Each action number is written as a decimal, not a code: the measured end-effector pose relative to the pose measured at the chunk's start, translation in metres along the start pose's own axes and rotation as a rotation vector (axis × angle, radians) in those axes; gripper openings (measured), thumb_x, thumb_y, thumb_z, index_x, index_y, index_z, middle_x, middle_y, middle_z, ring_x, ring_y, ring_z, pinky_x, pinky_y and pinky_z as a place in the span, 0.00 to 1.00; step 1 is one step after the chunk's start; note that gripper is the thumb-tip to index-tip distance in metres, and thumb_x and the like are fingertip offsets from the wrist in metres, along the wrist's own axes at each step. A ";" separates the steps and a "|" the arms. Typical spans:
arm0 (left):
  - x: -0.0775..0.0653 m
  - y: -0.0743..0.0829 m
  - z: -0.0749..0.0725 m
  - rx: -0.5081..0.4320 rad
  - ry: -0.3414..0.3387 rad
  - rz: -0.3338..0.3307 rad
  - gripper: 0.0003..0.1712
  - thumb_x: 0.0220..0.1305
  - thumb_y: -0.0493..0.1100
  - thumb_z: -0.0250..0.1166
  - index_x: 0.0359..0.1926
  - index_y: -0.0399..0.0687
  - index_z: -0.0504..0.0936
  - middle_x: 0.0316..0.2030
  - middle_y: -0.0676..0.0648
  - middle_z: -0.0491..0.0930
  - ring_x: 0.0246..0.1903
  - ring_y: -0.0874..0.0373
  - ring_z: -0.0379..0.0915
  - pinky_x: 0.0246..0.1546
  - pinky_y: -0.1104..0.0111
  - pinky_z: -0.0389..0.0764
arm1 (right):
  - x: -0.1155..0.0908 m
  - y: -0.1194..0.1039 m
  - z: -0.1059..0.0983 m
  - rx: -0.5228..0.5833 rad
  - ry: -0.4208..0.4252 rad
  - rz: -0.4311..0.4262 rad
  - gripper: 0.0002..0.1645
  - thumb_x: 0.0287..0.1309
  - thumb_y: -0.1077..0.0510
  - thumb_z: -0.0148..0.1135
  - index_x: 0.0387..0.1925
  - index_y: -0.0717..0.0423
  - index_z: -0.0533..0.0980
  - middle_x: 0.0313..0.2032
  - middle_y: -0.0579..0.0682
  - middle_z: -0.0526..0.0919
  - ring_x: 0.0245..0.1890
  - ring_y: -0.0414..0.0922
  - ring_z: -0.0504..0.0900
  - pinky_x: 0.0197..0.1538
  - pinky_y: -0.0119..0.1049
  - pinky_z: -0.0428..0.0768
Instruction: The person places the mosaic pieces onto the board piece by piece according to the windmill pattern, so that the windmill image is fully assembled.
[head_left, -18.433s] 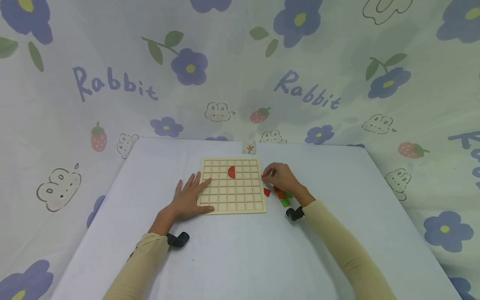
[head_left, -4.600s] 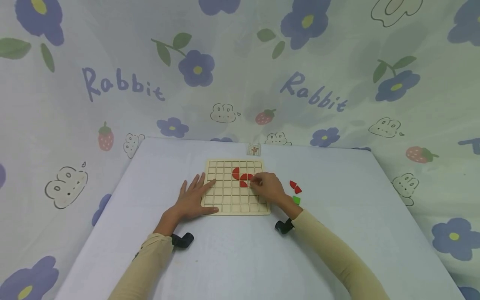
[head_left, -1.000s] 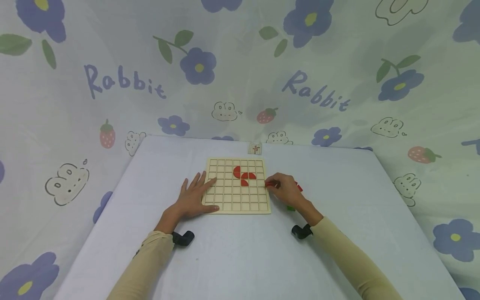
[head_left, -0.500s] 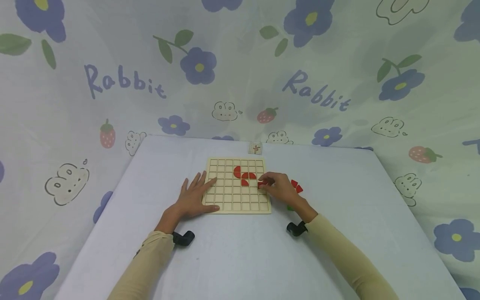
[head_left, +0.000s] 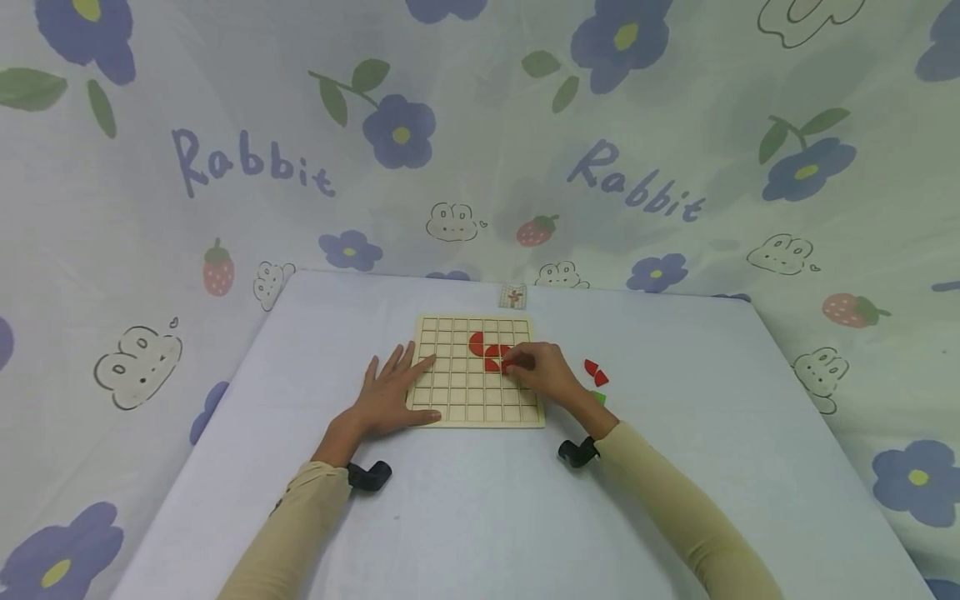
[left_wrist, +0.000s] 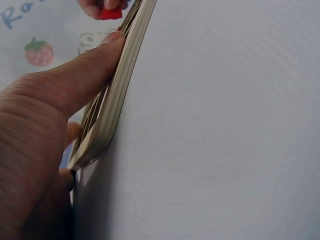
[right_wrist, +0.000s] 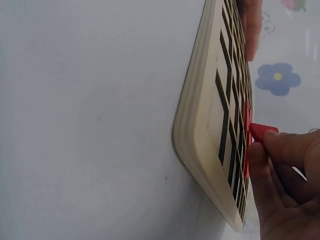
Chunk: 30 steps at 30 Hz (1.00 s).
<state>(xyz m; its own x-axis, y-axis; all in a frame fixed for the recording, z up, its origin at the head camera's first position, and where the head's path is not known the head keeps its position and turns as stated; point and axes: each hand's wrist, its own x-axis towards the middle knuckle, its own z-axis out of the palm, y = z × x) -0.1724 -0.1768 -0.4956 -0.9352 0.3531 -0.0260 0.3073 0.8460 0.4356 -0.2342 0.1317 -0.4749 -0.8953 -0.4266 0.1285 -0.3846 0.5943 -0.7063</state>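
A wooden board with a square grid (head_left: pixel 459 396) lies flat on the table. My left hand (head_left: pixel 386 400) rests on its left side with fingers spread, the thumb over the near edge. Above the right half of the grid, my right hand (head_left: pixel 547 372) pinches a red quarter-round piece (right_wrist: pixel 262 131) between thumb and fingertips; the right wrist view has it tilted close over the board. Several red pieces (head_left: pixel 477 343) sit in cells near the upper middle, right beside the held one. The right fingers partly cover these cells in the head view.
Right of the board lie two loose red pieces (head_left: pixel 596 372) and a green piece (head_left: pixel 598 398), partly behind the right wrist. A small card with a gridded pattern (head_left: pixel 513 296) is at the table's far edge. A printed cloth (head_left: pixel 480 167) hangs behind.
Over the last second, my right hand has carried the red piece leftward from the board's right edge to the filled cells. Earlier, more red pieces were set in the grid. The left hand stays put.
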 end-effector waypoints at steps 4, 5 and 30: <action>0.001 -0.001 0.001 0.004 0.001 -0.001 0.61 0.48 0.79 0.63 0.78 0.60 0.53 0.77 0.40 0.38 0.75 0.44 0.28 0.67 0.41 0.27 | 0.000 -0.003 0.000 0.009 0.011 0.005 0.10 0.57 0.65 0.70 0.42 0.55 0.84 0.40 0.45 0.85 0.41 0.41 0.82 0.47 0.37 0.81; 0.001 -0.002 0.001 0.006 0.002 -0.001 0.61 0.48 0.79 0.63 0.78 0.60 0.53 0.77 0.40 0.38 0.75 0.44 0.28 0.67 0.40 0.27 | 0.001 -0.003 0.000 0.012 0.015 0.007 0.10 0.57 0.65 0.70 0.42 0.55 0.84 0.40 0.45 0.85 0.41 0.42 0.83 0.47 0.37 0.81; 0.002 -0.003 0.002 0.001 -0.005 -0.007 0.61 0.48 0.79 0.63 0.78 0.60 0.52 0.77 0.40 0.37 0.75 0.44 0.27 0.67 0.41 0.26 | 0.003 -0.008 0.010 0.005 -0.073 0.123 0.06 0.54 0.55 0.74 0.33 0.49 0.85 0.28 0.41 0.81 0.30 0.41 0.77 0.33 0.35 0.78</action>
<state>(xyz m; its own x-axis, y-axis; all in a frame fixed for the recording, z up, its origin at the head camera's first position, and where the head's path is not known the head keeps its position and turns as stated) -0.1749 -0.1779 -0.4987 -0.9367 0.3486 -0.0334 0.3005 0.8492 0.4342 -0.2319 0.1187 -0.4758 -0.9168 -0.3992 -0.0100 -0.2716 0.6417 -0.7173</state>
